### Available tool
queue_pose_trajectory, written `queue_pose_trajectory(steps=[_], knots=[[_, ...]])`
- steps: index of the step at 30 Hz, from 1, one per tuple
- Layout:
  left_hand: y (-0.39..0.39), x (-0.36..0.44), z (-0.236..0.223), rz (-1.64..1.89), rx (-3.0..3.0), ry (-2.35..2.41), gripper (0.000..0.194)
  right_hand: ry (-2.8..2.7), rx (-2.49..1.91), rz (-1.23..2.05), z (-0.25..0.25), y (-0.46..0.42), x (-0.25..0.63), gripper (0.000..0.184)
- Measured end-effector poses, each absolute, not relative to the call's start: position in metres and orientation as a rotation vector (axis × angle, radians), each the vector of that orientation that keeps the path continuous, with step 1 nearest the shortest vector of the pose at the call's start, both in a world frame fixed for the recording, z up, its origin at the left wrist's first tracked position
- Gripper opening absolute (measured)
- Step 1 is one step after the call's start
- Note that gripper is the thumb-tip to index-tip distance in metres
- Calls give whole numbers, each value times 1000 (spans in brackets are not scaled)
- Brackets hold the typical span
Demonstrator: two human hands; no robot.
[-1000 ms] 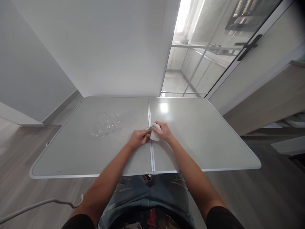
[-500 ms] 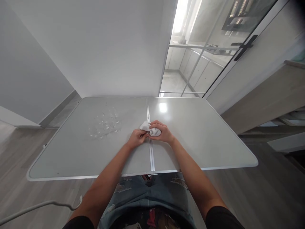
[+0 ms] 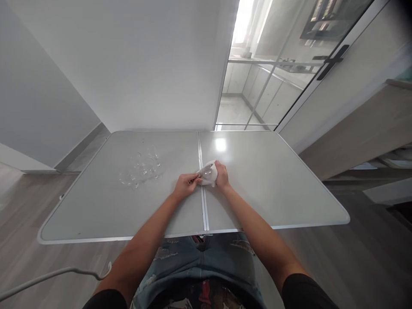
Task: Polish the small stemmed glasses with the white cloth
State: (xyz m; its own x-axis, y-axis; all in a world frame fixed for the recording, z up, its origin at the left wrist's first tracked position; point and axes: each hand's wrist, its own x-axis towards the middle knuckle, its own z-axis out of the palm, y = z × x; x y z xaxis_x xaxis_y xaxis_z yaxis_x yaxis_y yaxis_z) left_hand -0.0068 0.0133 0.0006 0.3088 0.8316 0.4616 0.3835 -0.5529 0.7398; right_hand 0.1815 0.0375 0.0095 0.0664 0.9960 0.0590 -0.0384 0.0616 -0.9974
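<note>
Over the table's central seam, I hold a clear, rounded piece (image 3: pixel 207 172) that looks like a small stemmed glass; its exact kind is hard to make out. Its narrow end is pinched in the fingers of my left hand (image 3: pixel 186 185). My right hand (image 3: pixel 222 177) is closed on a white cloth (image 3: pixel 213 166), which wraps the far side of the clear piece. Part of the cloth lies behind it and under my fingers. To the left, several similar transparent pieces (image 3: pixel 141 169) lie together on the table, their outlines faint.
The pale folding table (image 3: pixel 273 189) has a metal rim and a metal seam (image 3: pixel 204 210) across its middle. A white wall (image 3: pixel 154 77) stands directly behind it. At the back right is a glass door with a black handle (image 3: pixel 333 62). A grey curved tube (image 3: pixel 64 271) hangs at lower left.
My right hand and the cloth have shifted slightly right and opened away from the clear piece, so its rounded part now shows. My left hand keeps its pinch in nearly the same place.
</note>
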Motion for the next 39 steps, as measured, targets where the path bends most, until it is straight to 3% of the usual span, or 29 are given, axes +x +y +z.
queue_pose_trajectory(steps=[3, 7, 11, 19, 26, 29, 33, 39], knots=[[15, -6, 4, 1159, 1922, 1024, 45, -773, -898, 1460, 11, 36, 173, 41], [19, -5, 4, 1145, 1665, 1013, 49, -767, -607, 1787, 17, 30, 169, 44], [22, -3, 1, 1280, 1479, 1060, 43, -1080, -741, 1618, 9, 23, 162, 46], [26, -5, -1, 1414, 1761, 1167, 31, -1678, -830, 1301, -2, 13, 154, 39], [27, -10, -8, 1288, 2018, 1158, 19, -1854, -935, 1057, -1, 27, 164, 28], [24, -10, -6, 1215, 2152, 1116, 23, -1869, -1010, 958, -3, 30, 166, 22], [17, -9, 1, 1187, 2191, 1063, 26, -1752, -1029, 1004, -2, 30, 170, 21], [14, -10, 8, 1409, 1853, 937, 19, -1245, -923, 1303, 8, 34, 175, 37]])
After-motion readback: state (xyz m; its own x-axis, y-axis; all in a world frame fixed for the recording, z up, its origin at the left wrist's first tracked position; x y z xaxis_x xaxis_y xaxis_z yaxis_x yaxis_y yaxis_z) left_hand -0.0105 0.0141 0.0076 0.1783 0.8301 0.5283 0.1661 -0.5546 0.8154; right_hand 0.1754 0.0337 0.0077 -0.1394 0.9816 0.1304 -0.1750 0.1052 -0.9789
